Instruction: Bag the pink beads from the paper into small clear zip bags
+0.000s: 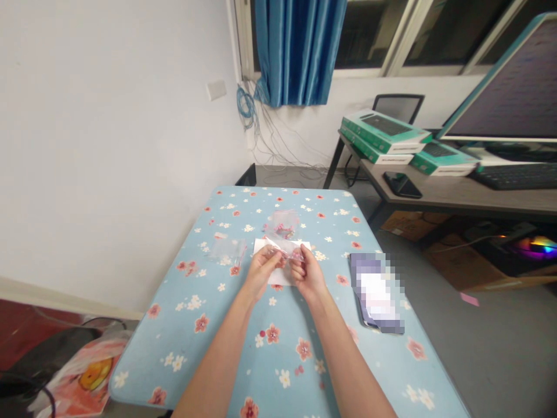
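I see a bag [288,248] spanning the gap between the left hand [263,268] and right hand [308,273], each pinching an end. Paper [282,278] lies beneath them, a second bag [282,222] just beyond.

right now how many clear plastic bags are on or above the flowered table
3: the held bag between the left hand and right hand, the far bag with pink bits beyond it, and the left bag on the table. More may be hidden.

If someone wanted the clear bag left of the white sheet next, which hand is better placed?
Probably the left hand: it is nearer that clear bag, while the right hand is farther across. Both seem to pinch another plastic bag, so the left would have to let go.
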{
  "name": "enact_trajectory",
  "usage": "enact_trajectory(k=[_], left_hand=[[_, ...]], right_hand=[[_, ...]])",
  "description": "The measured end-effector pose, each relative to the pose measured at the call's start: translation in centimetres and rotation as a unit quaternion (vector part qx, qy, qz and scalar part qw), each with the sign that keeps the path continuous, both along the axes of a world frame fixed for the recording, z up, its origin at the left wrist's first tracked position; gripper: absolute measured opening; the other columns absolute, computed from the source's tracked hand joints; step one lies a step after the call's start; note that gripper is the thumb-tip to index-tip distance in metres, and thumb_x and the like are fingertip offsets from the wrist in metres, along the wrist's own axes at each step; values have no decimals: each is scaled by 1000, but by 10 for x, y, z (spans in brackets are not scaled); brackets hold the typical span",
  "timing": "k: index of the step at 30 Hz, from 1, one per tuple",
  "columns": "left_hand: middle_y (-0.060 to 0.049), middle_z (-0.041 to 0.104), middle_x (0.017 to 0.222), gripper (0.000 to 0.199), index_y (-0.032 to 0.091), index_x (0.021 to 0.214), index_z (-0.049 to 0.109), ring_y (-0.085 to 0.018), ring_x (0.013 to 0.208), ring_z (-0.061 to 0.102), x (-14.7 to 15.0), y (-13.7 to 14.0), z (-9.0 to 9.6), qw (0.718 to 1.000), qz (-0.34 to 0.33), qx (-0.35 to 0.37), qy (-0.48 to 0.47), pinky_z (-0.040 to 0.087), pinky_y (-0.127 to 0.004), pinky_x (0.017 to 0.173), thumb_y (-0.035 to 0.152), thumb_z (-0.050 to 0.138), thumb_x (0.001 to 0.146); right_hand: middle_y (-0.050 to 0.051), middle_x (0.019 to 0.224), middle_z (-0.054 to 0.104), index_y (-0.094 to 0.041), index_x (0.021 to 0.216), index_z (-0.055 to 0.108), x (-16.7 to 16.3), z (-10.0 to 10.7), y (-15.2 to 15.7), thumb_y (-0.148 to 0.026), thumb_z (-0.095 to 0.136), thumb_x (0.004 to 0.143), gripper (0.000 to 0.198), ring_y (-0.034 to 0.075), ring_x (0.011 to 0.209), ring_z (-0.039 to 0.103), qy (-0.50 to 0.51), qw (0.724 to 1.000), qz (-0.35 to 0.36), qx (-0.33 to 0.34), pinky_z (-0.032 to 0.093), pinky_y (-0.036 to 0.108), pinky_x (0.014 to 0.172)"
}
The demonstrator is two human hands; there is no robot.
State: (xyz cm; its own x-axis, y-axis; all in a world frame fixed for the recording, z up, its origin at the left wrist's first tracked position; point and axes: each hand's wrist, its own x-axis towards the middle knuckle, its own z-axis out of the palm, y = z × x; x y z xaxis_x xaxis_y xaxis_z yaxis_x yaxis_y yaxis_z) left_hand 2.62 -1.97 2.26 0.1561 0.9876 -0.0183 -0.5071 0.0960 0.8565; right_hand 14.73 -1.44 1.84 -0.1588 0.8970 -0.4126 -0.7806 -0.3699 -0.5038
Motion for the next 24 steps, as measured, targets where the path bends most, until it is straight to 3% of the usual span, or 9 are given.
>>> enact_trajectory(k=[12,18,24], left_hand=[[1,61,72,16,15,74,62,-9,66,56,1,-2,0,999,-39,4,-21,44,-22,65,26,73,69],[0,64,76,20,16,75,60,-10,67,58,-8,5,-3,997,14,-31,-71,45,-24,64,27,74,65],[-2,67,86,19,17,73,57,-10,68,59,-19,9,2,988,64,-66,-127,47,-24,64,26,71,64]], right_hand=[[-11,38,36,-17,70,52,-3,0,-1,-38,57,79,24,0,28,15,-22,999,-12,-20,11,10,27],[-12,39,30,-19,62,45,4,-4,2,-40,60,77,31,1,29,14,1,1000,-2,26,9,11,27],[-11,41,33,-19,60,44,13,-7,4,-40,59,78,31,1,29,14,-15,997,-53,53,10,12,27]])
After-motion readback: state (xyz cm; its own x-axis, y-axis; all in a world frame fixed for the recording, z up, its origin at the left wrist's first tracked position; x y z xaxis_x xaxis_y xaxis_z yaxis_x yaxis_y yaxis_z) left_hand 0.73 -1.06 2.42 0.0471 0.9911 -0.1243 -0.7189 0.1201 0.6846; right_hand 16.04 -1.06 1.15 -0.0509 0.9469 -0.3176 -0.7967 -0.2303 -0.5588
